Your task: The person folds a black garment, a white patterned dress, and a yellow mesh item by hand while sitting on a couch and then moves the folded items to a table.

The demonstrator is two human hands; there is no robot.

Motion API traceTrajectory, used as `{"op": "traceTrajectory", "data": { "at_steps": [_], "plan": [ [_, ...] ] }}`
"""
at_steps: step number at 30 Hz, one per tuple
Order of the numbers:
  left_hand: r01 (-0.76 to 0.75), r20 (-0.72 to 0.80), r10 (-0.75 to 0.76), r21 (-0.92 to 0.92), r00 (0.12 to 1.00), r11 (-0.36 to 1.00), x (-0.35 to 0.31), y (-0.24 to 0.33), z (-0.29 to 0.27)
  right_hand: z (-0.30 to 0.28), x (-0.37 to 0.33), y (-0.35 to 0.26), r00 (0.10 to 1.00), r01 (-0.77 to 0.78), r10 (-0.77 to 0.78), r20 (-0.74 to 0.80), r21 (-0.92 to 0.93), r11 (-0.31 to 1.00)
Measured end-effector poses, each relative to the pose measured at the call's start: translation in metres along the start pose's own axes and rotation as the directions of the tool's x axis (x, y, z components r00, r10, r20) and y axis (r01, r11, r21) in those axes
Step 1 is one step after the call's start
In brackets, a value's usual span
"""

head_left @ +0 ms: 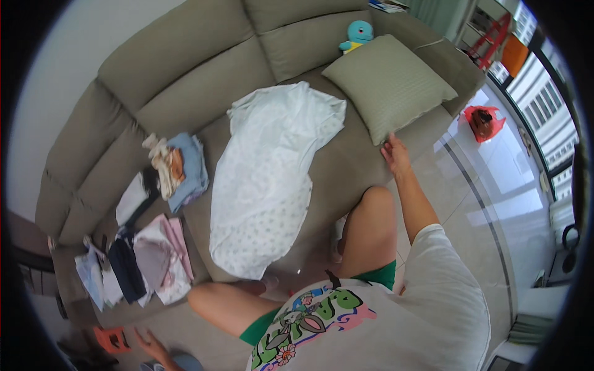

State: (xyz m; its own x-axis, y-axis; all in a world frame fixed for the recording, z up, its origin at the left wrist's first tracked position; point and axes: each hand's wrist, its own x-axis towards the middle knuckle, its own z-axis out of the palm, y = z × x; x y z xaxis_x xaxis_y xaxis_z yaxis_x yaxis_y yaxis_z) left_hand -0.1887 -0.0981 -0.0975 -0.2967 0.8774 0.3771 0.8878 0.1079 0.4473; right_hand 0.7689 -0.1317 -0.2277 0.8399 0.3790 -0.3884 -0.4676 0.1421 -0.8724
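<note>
My right hand [396, 153] reaches out over the sofa seat, its fingers closed at the near corner of a grey-green square cushion [390, 86]. The cushion lies tilted at the sofa's right end. To the left of it, a white sheet-like cloth with small pale spots [263, 179] is spread, wrinkled, over the seat and down its front edge. Low at the left, my left hand [153, 347] is held away from the sofa with its fingers apart and nothing in them. It is nearest to a small orange-red stool [112, 339].
Folded blue clothes [192, 170] and several dark, pink and white garments [162, 256] lie on the sofa's left part. A turquoise plush toy [359, 34] sits behind the cushion. On the tiled floor at right stands a red plastic bag [484, 123], near the windows.
</note>
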Motion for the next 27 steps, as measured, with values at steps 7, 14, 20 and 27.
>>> {"op": "traceTrajectory", "data": {
  "at_steps": [7,14,20,27],
  "plan": [
    [-0.293,0.363,0.473,-0.449,0.803,0.844,-0.031,0.338,0.156,-0.024,0.13,-0.143,0.999,0.007,0.003,-0.052,0.181,0.983],
    [-0.514,0.438,0.715,-0.498,0.546,0.698,-0.093,0.54,0.261,0.004,0.188,-0.22,0.875,0.478,-0.483,0.032,0.094,0.873],
    [-0.615,0.434,0.818,-0.543,0.377,0.572,-0.139,0.64,0.328,0.101,0.146,-0.3,0.711,0.693,-0.692,0.125,0.047,0.72],
    [-0.73,0.448,0.817,-0.409,0.363,0.548,-0.084,0.598,0.403,0.209,0.079,-0.36,0.676,0.682,-0.62,0.399,-0.018,0.732]
  ]
}}
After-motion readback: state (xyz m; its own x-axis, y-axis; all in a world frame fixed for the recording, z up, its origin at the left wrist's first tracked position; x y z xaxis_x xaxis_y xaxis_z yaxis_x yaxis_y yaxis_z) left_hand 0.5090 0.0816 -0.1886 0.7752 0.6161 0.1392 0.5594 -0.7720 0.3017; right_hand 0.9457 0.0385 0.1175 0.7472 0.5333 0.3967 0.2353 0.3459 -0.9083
